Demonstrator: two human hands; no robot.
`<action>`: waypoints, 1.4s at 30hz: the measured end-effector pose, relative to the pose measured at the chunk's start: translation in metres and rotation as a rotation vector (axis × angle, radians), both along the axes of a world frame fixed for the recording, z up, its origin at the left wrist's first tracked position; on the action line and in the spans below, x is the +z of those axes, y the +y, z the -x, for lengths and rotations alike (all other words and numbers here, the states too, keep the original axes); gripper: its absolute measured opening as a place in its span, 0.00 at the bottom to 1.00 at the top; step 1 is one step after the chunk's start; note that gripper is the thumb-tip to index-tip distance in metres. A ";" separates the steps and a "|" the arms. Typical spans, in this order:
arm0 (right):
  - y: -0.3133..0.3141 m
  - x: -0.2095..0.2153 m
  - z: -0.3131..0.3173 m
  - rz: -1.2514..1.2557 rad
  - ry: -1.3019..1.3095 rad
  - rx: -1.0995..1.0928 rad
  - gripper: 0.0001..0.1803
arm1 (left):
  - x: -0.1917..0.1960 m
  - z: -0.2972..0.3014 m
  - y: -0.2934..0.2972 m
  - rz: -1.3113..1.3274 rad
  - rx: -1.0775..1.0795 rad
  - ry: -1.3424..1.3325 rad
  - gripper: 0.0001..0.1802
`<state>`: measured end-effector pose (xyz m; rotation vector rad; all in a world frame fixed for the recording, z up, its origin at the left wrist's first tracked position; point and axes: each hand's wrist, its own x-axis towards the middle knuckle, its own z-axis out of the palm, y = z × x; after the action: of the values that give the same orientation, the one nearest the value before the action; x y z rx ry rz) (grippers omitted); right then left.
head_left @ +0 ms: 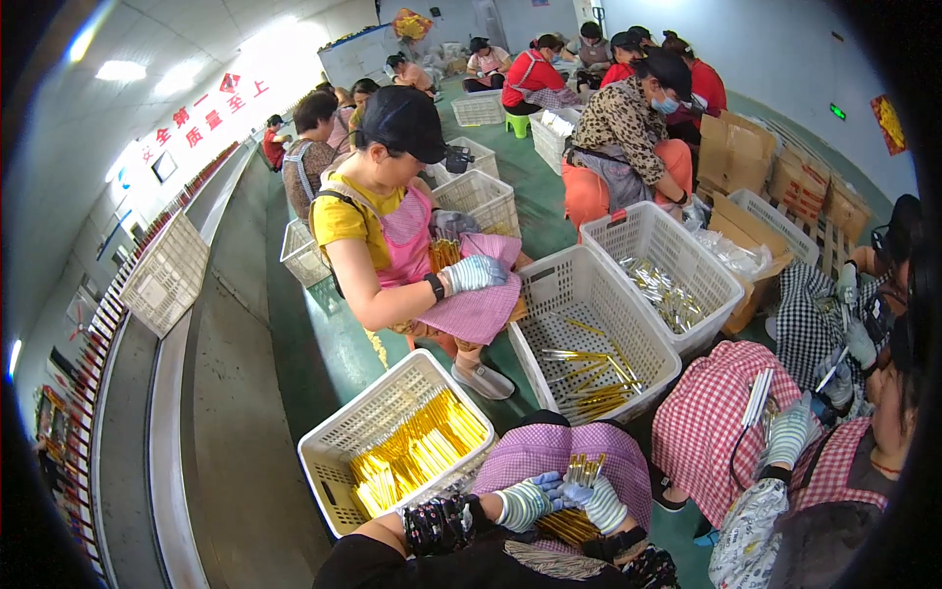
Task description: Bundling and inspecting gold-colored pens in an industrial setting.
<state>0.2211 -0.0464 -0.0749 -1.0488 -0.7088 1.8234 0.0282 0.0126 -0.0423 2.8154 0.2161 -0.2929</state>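
My right hand [601, 504], in a striped work glove, is closed round a bunch of paintbrushes [586, 469] whose metal ends and tips point up. Beside it, my left hand [527, 502], gloved the same way, has its fingers curled in against the base of that bunch. What its fingertips pinch is too small to make out. More brushes with golden handles [567, 527] lie across my lap under the hands. A purple checked apron [520, 458] covers my knees.
A white crate [324, 469] of yellow-handled brushes stands front left. Ahead are a crate [549, 294] with loose brushes and another [708, 285] with silver pieces. A co-worker in a pink apron [397, 231] sits opposite. At right, a gloved co-worker's hand [791, 432] works close by. A metal conveyor [226, 412] runs along the left.
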 end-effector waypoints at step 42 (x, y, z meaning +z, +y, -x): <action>0.005 0.022 0.004 -0.124 0.237 0.116 0.16 | 0.012 -0.001 0.004 0.021 -0.034 0.073 0.34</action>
<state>0.2173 -0.0418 -0.0524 -0.7092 -0.7402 1.9367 0.0290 0.0162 -0.0299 2.7925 0.1808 -0.4035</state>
